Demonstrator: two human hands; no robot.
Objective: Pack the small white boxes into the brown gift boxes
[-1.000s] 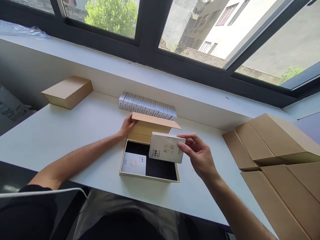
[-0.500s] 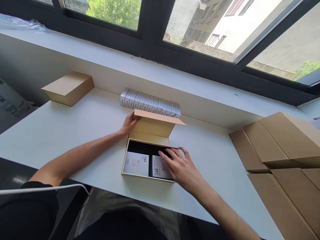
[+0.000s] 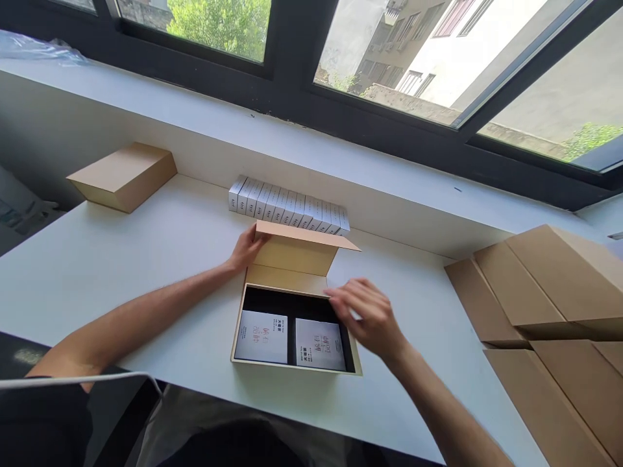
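Clamping tan cardboard lid (image 3: 302,253): left hand (image 3: 246,250). Right hand (image 3: 365,314), fingers apart, over far-right corner of black-lined box (image 3: 280,299); two white printed cartons (image 3: 263,337) inside along near edge.

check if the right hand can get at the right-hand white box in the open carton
Probably yes: the right hand appears empty and is beside the carton, near the right-hand white box. Nothing covers that box, and the lid, gripped by the left hand, stands open.
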